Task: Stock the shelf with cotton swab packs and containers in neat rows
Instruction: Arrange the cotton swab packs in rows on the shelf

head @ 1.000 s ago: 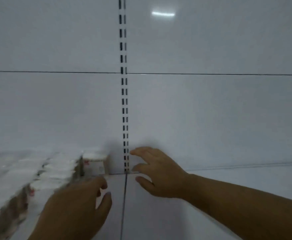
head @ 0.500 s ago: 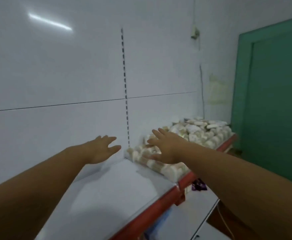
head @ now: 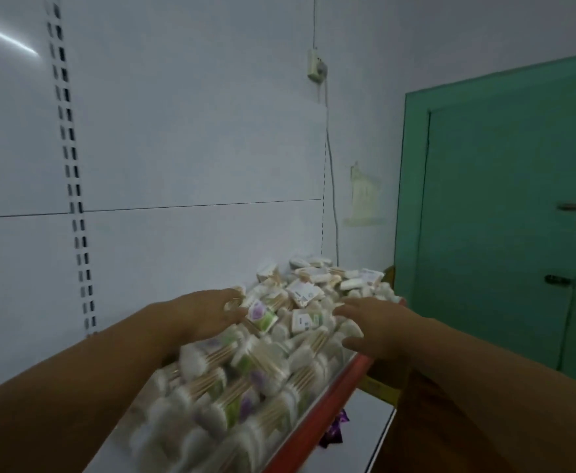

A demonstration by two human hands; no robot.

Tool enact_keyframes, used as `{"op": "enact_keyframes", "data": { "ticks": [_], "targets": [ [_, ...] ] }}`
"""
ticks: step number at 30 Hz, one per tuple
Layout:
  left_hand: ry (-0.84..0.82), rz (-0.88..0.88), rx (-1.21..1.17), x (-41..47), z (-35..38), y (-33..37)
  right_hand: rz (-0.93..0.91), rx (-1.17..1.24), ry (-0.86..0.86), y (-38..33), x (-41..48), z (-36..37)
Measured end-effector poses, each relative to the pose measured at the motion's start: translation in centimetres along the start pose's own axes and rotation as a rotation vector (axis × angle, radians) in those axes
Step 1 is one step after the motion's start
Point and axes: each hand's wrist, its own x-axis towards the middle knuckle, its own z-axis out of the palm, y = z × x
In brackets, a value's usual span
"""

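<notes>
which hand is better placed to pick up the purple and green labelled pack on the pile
Left, probably. The left hand has its fingertips right beside the purple and green pack, while the right hand hovers farther off near the red shelf edge.

Left grip [head: 208,312] and right grip [head: 372,322], both outstretched side by side, palms down, fingers [head: 351,303] loosely spread.
</notes>
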Motion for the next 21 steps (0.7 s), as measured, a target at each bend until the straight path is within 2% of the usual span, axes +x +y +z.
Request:
{"op": "enact_keyframes", "data": {
  "ticks": [7, 13, 16, 18, 21],
  "targets": [
    [-0.034, 0.003, -0.012, 10.8, -1.2, 1.0, 0.031, 0.021, 0.045, 7.2, 9.4, 0.1],
    [-0.095, 0.015, 0.055, 15.1, -0.3, 2.1, -0.076, 0.04, 0.08, 10.3, 17.2, 3.0],
    [-0.105, -0.011, 0.066, 16.7, 0.0, 2.5, -0.167, 0.09, 0.156, 11.1, 21.5, 4.3],
    [-0.124, -0.065, -0.039, 18.2, 0.0, 3.0, -0.24, 0.12, 0.197, 11.3, 23.9, 5.0],
    [-0.079, -0.203, -0.388, 20.5, -0.6, 4.0, -0.354, 0.057, 0.236, 12.2, 26.1, 4.8]
  ]
}}
